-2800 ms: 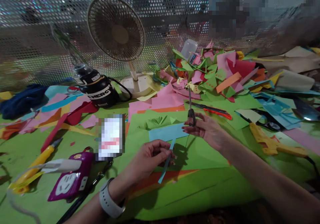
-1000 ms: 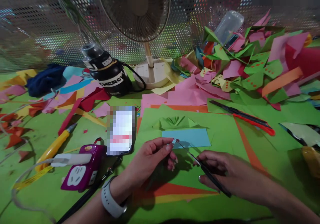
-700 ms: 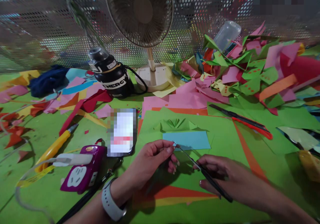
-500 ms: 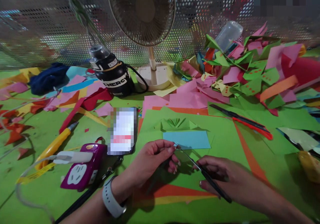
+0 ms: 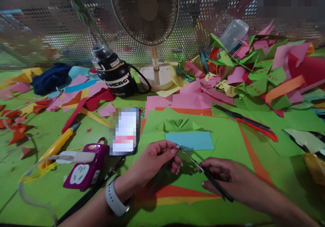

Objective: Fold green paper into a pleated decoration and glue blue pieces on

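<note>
My left hand is closed in a pinch, with a tiny scrap of blue paper at its fingertips. In my right hand lies a slim black-handled tool, slanting up to the left. Its thin metal end meets the scrap at the left fingertips; the exact kind of tool cannot be made out. Just beyond the hands, a light-blue paper rectangle lies flat on green paper sheets. Behind that rectangle sits a pleated green paper piece.
A pixelated phone, purple power bank and yellow pen-like tool lie left. A black bottle and a fan stand behind. Black-and-red cutting tools and a heap of coloured paper are right.
The view has shifted slightly. Both hands keep nearly the same pose, and the tool's tip stays at the left fingertips.
</note>
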Motion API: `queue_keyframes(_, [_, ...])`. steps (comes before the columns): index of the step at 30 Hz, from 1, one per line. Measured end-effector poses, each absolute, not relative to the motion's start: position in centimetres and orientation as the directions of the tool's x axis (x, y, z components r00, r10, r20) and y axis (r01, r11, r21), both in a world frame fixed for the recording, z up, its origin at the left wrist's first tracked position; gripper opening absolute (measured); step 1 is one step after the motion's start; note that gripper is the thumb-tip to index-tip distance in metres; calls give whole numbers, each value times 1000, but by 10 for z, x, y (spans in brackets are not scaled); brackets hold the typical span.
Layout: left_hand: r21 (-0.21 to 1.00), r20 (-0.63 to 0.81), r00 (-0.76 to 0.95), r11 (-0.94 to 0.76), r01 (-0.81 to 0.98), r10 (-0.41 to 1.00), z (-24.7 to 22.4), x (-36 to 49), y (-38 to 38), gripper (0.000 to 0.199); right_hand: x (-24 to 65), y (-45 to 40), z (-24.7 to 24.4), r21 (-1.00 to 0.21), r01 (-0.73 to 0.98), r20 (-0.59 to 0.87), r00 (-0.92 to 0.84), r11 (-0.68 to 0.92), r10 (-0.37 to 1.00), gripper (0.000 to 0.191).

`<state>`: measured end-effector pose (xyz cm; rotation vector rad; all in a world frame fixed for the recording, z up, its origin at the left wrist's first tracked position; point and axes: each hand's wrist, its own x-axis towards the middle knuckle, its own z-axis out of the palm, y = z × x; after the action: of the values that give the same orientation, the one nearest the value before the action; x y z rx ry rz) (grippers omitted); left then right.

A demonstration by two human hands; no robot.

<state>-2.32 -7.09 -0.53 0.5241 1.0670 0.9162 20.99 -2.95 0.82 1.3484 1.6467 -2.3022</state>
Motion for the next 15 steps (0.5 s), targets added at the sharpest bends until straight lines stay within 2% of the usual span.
queue_keyframes(6, [759,-505,190,538,-368,842,-7,-25,-72,31,208,-30,10,-763,451,-640,-630,-464,440,27])
queue_keyframes(15, [723,-535,190,563,-401,823,-4,-23,-71,40,209,-28,8,-755,476,-654,-598,-450,463,29])
